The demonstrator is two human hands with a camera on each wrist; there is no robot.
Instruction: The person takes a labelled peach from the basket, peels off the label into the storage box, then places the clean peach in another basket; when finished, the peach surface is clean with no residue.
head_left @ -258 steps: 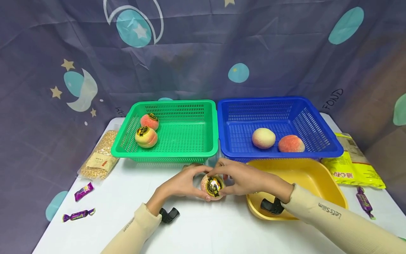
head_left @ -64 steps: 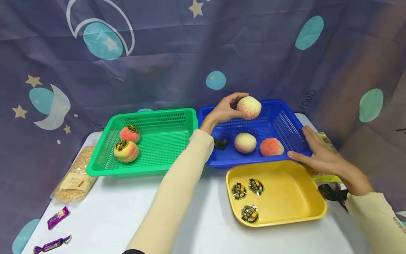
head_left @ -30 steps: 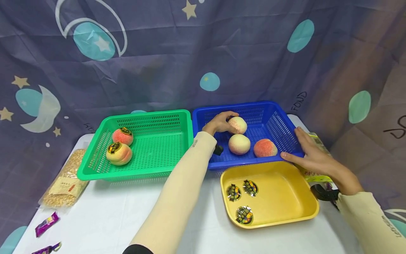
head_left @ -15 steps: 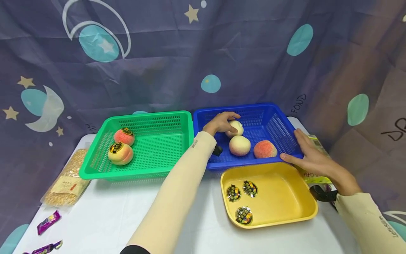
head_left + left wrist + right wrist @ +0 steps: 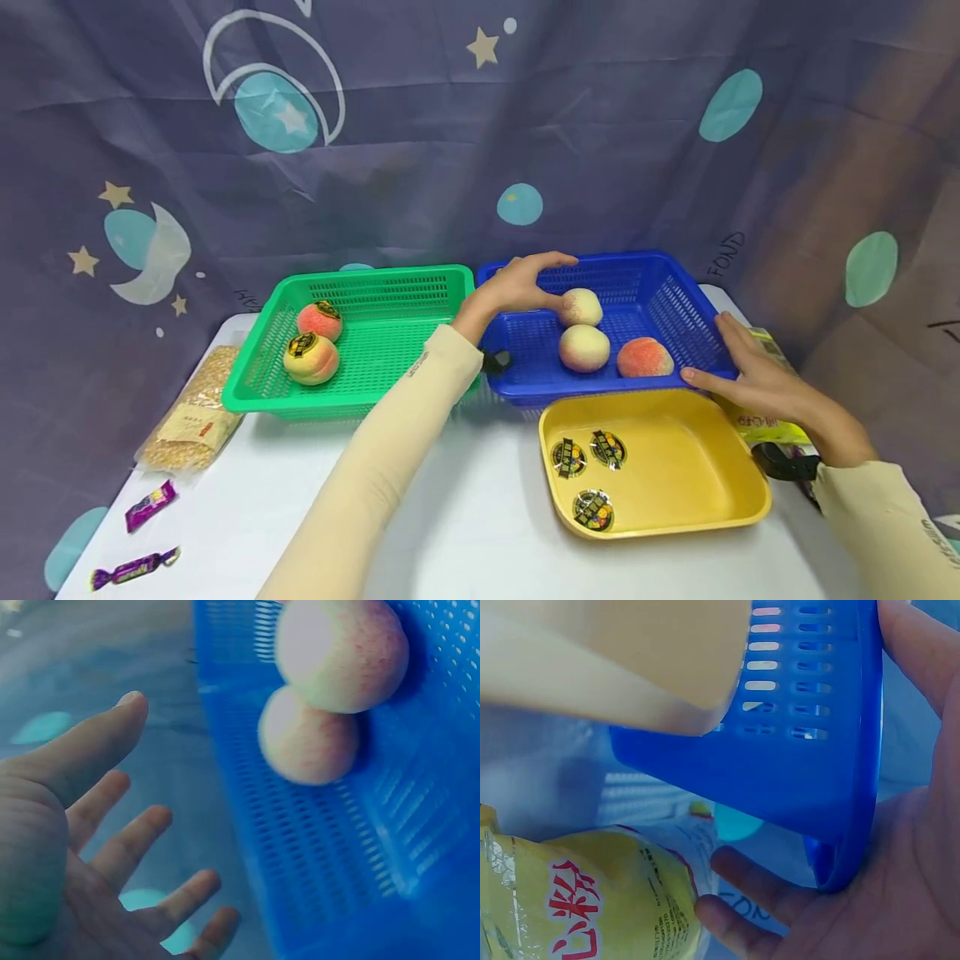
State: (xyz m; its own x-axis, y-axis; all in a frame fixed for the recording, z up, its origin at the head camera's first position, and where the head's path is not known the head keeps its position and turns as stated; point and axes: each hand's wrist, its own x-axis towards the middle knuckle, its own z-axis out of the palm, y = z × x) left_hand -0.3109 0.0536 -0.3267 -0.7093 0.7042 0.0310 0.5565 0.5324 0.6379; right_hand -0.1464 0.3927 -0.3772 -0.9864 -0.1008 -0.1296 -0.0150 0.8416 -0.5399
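In the head view my left hand reaches over the blue basket, fingers spread and thumb beside a pale peach. The left wrist view shows this hand holding nothing, outside the basket wall. Another pale peach lies just in front, and a red peach sits to its right. My right hand rests on the basket's front right corner. Its thumb lies along the front rim and its straight fingers along the side; in the right wrist view the palm touches the rim.
A green basket holds two stickered peaches. In front of the blue basket, a yellow tray contains round stickers. Left are a bag of grain and two purple candies; right, a yellow packet.
Earlier both hands held a stickered peach at the table. Later my left hand carried a pale peach over the blue basket, lowered it in and let go. My right hand stays on the corner.
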